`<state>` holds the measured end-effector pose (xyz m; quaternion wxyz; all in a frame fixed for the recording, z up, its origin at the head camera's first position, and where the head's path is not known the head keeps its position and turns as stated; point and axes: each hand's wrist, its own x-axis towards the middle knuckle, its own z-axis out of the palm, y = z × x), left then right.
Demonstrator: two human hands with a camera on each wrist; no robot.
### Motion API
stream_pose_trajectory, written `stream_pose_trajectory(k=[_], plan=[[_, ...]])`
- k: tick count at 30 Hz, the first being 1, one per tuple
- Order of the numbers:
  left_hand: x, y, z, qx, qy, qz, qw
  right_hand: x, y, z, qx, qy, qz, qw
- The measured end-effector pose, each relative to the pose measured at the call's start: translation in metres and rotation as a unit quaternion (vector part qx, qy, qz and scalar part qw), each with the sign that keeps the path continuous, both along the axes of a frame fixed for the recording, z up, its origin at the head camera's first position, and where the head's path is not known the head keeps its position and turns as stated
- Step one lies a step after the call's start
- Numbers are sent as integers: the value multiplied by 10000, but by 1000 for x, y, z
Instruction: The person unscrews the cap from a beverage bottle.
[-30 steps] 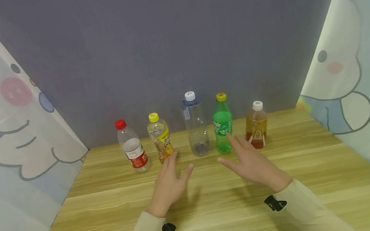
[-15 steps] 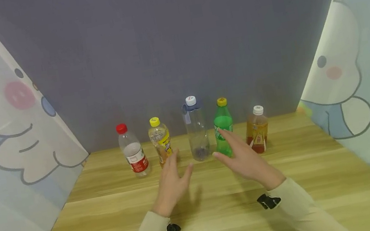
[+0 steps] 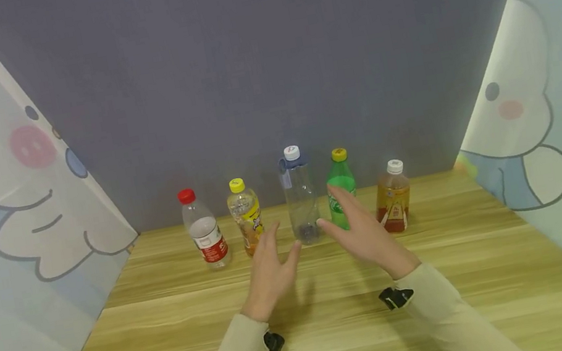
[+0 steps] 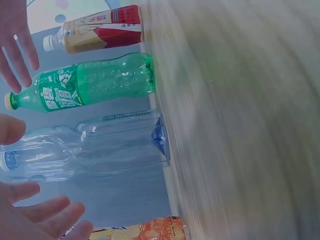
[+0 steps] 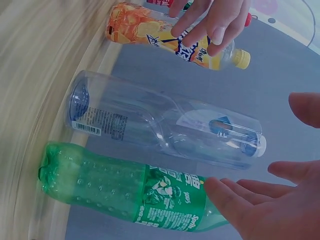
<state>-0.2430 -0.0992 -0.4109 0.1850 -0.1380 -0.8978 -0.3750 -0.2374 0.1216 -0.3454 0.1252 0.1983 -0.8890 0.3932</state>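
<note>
Both hands reach over the table toward a row of upright plastic bottles. My left hand [image 3: 270,271], fingers extended and thumb apart, is in front of the yellow-capped bottle [image 3: 246,216] and the tall clear bottle [image 3: 300,197]. The right hand [image 3: 365,236] is spread likewise and partly covers the green Sprite bottle [image 3: 339,181] in the head view. Neither hand holds anything. In the right wrist view, the clear bottle [image 5: 165,120] stands between the two hands, its white cap near the right thumb side. The left wrist view shows the clear bottle [image 4: 90,150] beside the left fingers [image 4: 50,212].
At the row's left end stands a red-capped clear bottle [image 3: 205,233] with a red and white label. A white-capped bottle of amber drink [image 3: 394,199] stands at the right end. Behind is a dark grey wall [image 3: 262,66]; cartoon-printed curtains [image 3: 518,114] flank the wooden table [image 3: 331,330].
Both hands have moved inward and a little forward, closer to the clear bottle and to each other. The bottles have kept their places; the head view has shifted slightly.
</note>
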Motion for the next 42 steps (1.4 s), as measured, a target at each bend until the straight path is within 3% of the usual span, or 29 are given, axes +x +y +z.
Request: stream_pose_trajectory(k=[14, 42], plan=[[-14, 4, 1, 239, -396, -151, 9988, -19, -11, 10, -356, 150, 3, 9993], [-26, 16, -10, 316, -251, -141, 9991, -58, -40, 18, -711, 534, -356, 9954]])
